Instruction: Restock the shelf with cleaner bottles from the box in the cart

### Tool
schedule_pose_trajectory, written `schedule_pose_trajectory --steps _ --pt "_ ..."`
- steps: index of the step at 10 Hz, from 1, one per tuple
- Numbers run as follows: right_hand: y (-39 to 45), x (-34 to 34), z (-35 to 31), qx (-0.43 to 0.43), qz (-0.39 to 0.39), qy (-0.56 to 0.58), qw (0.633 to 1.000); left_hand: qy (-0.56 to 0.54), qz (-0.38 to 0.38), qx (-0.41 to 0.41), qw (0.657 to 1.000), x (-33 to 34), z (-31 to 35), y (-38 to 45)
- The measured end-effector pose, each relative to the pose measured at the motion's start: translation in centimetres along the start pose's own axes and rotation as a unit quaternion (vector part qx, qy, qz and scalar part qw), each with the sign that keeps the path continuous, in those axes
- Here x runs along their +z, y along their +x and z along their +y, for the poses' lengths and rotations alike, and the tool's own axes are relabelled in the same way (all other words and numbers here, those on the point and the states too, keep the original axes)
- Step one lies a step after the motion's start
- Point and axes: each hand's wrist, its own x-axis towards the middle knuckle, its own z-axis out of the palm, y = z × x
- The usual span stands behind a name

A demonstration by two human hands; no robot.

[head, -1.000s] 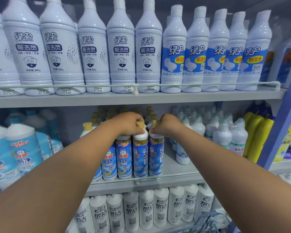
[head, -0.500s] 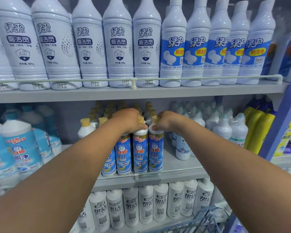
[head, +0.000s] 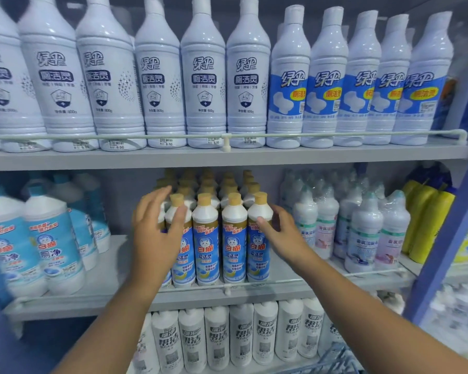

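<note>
While the cleaner bottles [head: 234,238] stand upright in tight rows on the middle shelf [head: 268,291], yellow caps, blue cat labels, front row of them right behind the thin guard rail [head: 295,281], both hands are off them or barely on. Left hand [head: 153,233] is released, fingers spread and straight, in front of the leftmost front bottles, hiding part of that side; contact with them can't be confirmed. Right hand [head: 280,233] is also released, fingers extended, thumb tip at the white shoulder of the rightmost front bottle [head: 259,247]. Vs 0.5 s ago: both hands were curled over the caps of the front bottles, now they've let go and drawn back toward the camera, and the front row reads square and flush. Outward: light-blue wide bottles [head: 53,247] to the left on the same shelf, well apart with a bare gap between; shrink-wrapped white bottles [head: 365,233] just beside on the right, then yellow bottles [head: 427,222]. Upper shelf [head: 227,156] carries tall white bottles [head: 157,76], the right-hand ones with blue labels [head: 324,85]. Lower level has white bottles with dark print [head: 241,336]. Blue wire cart edge [head: 338,360] shows at bottom right; its box isn't visible.
</note>
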Motion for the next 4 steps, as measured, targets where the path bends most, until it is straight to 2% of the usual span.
schedule_pose_trajectory --steps 1,2,3,4 --pt "-0.1 1.0 4.0 0.078 -0.001 0.130 0.988 -0.031 0.026 -0.171 0.984 -2.1 -4.0 -2.2" --pt "0.5 2.1 6.2 0.161 0.025 0.239 0.957 -0.092 -0.053 -0.363 0.926 -1.3 -8.5 -2.7" --pt "1.0 3.1 6.6 0.171 0.011 0.274 0.946 -0.223 -0.103 -0.485 0.839 0.7 -12.9 -3.3" --pt "1.7 3.2 6.3 0.175 -0.001 0.292 0.940 -0.266 -0.104 -0.502 0.816 1.7 -13.8 -2.9"
